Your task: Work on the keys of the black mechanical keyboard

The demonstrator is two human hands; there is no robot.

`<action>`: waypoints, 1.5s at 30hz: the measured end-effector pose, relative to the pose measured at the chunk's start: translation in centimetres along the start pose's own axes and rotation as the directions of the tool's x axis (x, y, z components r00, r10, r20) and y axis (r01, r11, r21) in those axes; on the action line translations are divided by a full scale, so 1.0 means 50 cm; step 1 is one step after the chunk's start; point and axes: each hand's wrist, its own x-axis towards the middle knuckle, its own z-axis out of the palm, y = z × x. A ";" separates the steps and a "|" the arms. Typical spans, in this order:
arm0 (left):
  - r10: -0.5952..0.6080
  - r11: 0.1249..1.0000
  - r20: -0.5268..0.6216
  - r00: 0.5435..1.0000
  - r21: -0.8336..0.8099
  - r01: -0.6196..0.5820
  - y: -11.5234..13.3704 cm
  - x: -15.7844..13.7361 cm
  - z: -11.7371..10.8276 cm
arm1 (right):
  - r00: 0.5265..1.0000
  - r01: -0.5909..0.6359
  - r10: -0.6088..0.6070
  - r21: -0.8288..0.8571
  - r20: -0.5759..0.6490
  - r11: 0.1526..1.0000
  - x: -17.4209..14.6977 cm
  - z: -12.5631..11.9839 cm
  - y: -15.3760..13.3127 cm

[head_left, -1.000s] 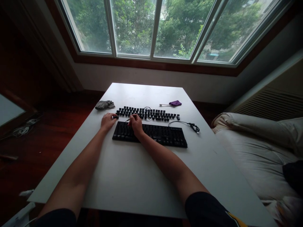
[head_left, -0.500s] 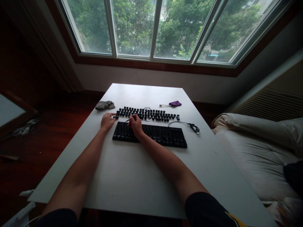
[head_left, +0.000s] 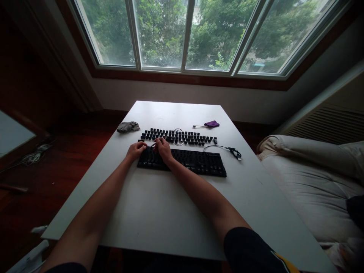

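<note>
A black keyboard [head_left: 199, 162] lies on the white table, with many of its keycaps off. Behind it, loose black keycaps [head_left: 196, 138] stand in rows. At the keyboard's far left corner is my left hand [head_left: 136, 151], its fingertips pinched together; what they hold, if anything, is too small to make out. My right hand [head_left: 164, 149] is above the left part of the keyboard, closed on a thin dark tool [head_left: 153, 145] that points left toward the left fingertips. The tool's exact kind is not clear.
A grey crumpled cloth [head_left: 127, 127] lies at the table's left edge. Toward the back right are a purple pouch [head_left: 212, 124] and a thin brush-like stick [head_left: 198, 126]. The keyboard's coiled USB cable [head_left: 234, 152] rests to the right. A pale sofa [head_left: 301, 182] adjoins the right side.
My left hand has moved right and nearer, from the left end of the keycap rows to the keyboard's far left corner, its fingers drawn together. My right hand stays almost in place.
</note>
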 end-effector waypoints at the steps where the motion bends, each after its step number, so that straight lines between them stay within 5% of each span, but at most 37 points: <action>1: 0.014 1.000 0.015 1.000 -0.025 -0.014 0.001 -0.005 0.000 | 1.000 -0.009 0.009 -0.019 0.013 1.000 0.002 0.000 0.001; 8: 0.120 0.993 0.010 0.993 -0.008 -0.120 0.009 -0.022 -0.003 | 0.983 0.043 0.010 -0.278 0.184 0.960 0.014 -0.014 -0.022; 17: 0.131 0.991 0.018 0.991 0.037 -0.132 0.013 -0.028 -0.002 | 0.899 0.225 -0.021 -0.422 0.437 0.878 -0.005 -0.030 -0.093; 24: 0.152 0.987 0.020 0.988 0.040 -0.153 0.013 -0.024 -0.004 | 0.889 0.354 -0.106 -0.522 0.445 0.776 -0.004 -0.025 -0.096; 28: 0.151 0.987 0.030 0.988 0.042 -0.152 0.017 -0.024 -0.006 | 0.885 0.395 -0.186 -0.475 0.428 0.786 0.008 -0.033 -0.097; 35: 0.138 0.989 0.039 0.990 0.046 -0.140 0.024 -0.023 -0.008 | 0.876 0.207 0.015 -0.403 0.483 0.891 0.015 -0.070 -0.113; 38: 0.127 0.991 0.039 0.991 0.043 -0.128 0.025 -0.024 -0.008 | 0.893 0.180 -0.001 -0.357 0.449 0.917 0.012 -0.075 -0.129; 45: 0.132 0.990 0.024 0.991 0.048 -0.133 0.027 -0.025 -0.008 | 0.914 -0.032 0.013 0.039 0.404 0.999 0.009 -0.054 -0.167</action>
